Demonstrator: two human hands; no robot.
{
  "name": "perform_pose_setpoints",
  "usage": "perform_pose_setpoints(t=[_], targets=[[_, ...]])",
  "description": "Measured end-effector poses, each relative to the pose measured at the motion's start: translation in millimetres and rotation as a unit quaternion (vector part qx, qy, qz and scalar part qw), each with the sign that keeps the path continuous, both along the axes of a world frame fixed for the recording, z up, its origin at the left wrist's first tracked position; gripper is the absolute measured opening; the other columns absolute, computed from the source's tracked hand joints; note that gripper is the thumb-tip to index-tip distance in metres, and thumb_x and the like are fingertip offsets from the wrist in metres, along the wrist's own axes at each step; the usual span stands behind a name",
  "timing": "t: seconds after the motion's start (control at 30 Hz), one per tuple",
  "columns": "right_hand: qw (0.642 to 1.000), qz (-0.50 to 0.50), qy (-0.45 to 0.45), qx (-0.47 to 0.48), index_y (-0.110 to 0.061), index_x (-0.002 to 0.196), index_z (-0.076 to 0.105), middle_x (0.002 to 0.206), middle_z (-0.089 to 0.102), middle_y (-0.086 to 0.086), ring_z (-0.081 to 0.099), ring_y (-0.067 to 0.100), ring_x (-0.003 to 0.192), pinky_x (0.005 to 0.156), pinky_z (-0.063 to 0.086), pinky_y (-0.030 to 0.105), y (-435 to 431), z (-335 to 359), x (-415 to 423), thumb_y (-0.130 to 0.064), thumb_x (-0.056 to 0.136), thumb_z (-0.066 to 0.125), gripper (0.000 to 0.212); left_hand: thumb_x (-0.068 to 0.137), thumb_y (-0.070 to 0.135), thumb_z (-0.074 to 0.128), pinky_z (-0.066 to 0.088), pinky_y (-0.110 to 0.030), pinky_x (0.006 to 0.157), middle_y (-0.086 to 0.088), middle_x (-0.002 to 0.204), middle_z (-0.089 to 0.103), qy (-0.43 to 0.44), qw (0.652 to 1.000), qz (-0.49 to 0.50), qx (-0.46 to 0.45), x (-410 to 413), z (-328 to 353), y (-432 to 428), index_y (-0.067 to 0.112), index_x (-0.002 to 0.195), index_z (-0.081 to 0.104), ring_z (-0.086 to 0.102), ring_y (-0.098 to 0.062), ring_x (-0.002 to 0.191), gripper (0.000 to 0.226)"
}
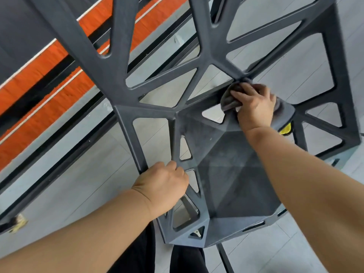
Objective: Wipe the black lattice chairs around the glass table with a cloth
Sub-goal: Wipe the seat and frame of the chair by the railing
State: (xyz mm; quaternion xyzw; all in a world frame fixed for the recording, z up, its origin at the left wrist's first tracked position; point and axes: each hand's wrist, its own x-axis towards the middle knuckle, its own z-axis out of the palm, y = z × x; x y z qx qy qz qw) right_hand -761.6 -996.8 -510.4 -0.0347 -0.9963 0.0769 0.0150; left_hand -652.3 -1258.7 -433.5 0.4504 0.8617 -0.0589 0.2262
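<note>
A black lattice chair (226,174) fills the view, its faceted seat below me and its open-work back rising toward the top. My right hand (254,104) presses a grey cloth (229,99) against the joint where the seat meets the back. Part of the cloth is hidden under that hand. My left hand (163,186) is closed around the chair's left side bar near the seat edge.
The glass table (59,134) with black frame bars lies to the left. Orange panels (39,62) show behind it. Grey floor tiles (275,253) lie beneath the chair. A small yellow object (285,129) peeks out by the seat's right edge.
</note>
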Motion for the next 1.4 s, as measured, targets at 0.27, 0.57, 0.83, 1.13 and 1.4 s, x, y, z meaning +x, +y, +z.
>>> perform_pose_setpoints(t=[0.27,0.57,0.83,1.13,1.4], targets=[[0.995,0.018,-0.016,-0.100,-0.026,0.093,0.075,0.110,0.067,-0.010,0.049,0.026,0.091,0.067,0.032,0.034,-129,-2,65,-0.012,0.065,0.056,0.037,0.050,-0.005,0.040,0.026,-0.020,0.042,0.002,0.043,0.044,0.041,0.998,0.008,0.047,1,-1,-2,0.018,0.047,0.052,0.044,-0.018,0.041,0.027],[0.966,0.241,-0.046,0.080,-0.029,0.115,0.068,0.128,0.060,-0.002,0.057,0.035,0.097,0.073,0.041,0.041,-11,1,14,-0.013,0.073,0.071,0.044,0.034,-0.002,0.062,0.020,-0.023,0.045,0.001,0.044,0.041,0.029,0.999,-0.009,0.017,2,-2,-1,0.018,0.045,0.049,0.042,-0.019,0.041,0.027],[0.993,-0.050,-0.081,0.075,-0.033,0.130,0.055,0.138,0.048,-0.003,0.039,0.037,0.114,0.087,0.031,0.044,-15,5,5,-0.018,0.091,0.048,0.042,0.034,-0.001,0.059,0.020,-0.023,0.045,0.000,0.044,0.042,0.026,1.000,-0.011,0.011,3,-2,-1,0.017,0.047,0.050,0.043,-0.020,0.042,0.024],[0.993,0.036,-0.107,0.028,-0.025,0.104,0.072,0.110,0.066,-0.004,0.050,0.033,0.079,0.062,0.038,0.037,-46,8,131,-0.008,0.067,0.066,0.041,0.040,0.000,0.054,0.028,-0.022,0.043,-0.002,0.045,0.046,0.027,0.999,-0.007,0.045,3,-2,-1,0.016,0.048,0.052,0.045,-0.021,0.041,0.018],[0.977,0.174,-0.070,0.102,-0.030,0.105,0.072,0.119,0.064,-0.008,0.054,0.031,0.083,0.067,0.037,0.035,6,4,80,-0.022,0.079,0.053,0.033,0.046,-0.008,0.038,0.025,-0.022,0.043,-0.002,0.044,0.044,0.057,0.996,-0.001,0.067,4,-6,-3,0.015,0.047,0.050,0.044,-0.021,0.041,0.026]])
